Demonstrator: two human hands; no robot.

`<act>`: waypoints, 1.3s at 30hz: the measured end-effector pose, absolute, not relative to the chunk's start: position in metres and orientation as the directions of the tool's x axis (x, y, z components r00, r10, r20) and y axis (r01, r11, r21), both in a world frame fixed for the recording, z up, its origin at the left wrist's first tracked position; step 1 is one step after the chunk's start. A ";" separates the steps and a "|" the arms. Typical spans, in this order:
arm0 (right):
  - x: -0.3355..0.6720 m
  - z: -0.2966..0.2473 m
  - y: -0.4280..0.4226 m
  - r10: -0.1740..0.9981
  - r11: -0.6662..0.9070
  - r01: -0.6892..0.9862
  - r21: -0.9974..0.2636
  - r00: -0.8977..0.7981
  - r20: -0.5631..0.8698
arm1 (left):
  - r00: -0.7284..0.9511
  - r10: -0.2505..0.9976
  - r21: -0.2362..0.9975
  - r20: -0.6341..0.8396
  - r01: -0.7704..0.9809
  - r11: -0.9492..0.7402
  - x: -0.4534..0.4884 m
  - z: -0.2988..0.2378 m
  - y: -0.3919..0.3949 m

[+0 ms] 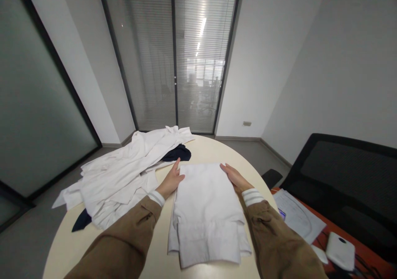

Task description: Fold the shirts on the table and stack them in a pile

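Note:
A folded white garment [207, 200] lies on the round cream table in front of me, its layered lower edge turned towards me. At its far left corner is my left hand [171, 180], thumb on the cloth and index finger stretched along the side; the other fingers are partly hidden. My right hand [237, 179] grips the far right corner, with its fingertips at the edge. Left of the garment spreads a loose heap of white clothes [124, 167]. A dark navy piece of cloth [178, 153] shows from under that heap near my left hand.
The round table [223, 146] has a curved far edge. On the right, an orange-red surface [325, 231] holds papers [299, 213], a white device [340, 251] and cables. A black mesh chair [344, 180] stands beyond it. Glass panels with blinds [173, 64] are at the back.

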State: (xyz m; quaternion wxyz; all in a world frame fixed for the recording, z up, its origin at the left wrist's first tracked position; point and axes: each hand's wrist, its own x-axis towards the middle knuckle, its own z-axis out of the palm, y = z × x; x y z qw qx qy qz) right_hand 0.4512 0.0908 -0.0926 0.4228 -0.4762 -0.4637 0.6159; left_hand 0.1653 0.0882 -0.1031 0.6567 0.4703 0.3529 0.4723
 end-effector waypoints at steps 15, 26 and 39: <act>0.470 -0.105 0.098 0.998 -0.029 0.192 -0.981 0.052 -0.020 | 0.271 0.952 0.924 0.143 0.309 -0.227 0.152 -0.104 0.052; 0.463 -0.105 0.094 0.997 0.054 0.226 -0.973 0.045 0.066 | 0.348 0.880 0.795 0.323 0.405 -0.452 0.146 -0.115 0.061; 0.485 -0.107 0.080 0.988 -0.136 0.304 -0.943 -0.031 -0.152 | 0.305 0.926 0.680 0.222 0.632 -0.371 0.147 -0.107 0.041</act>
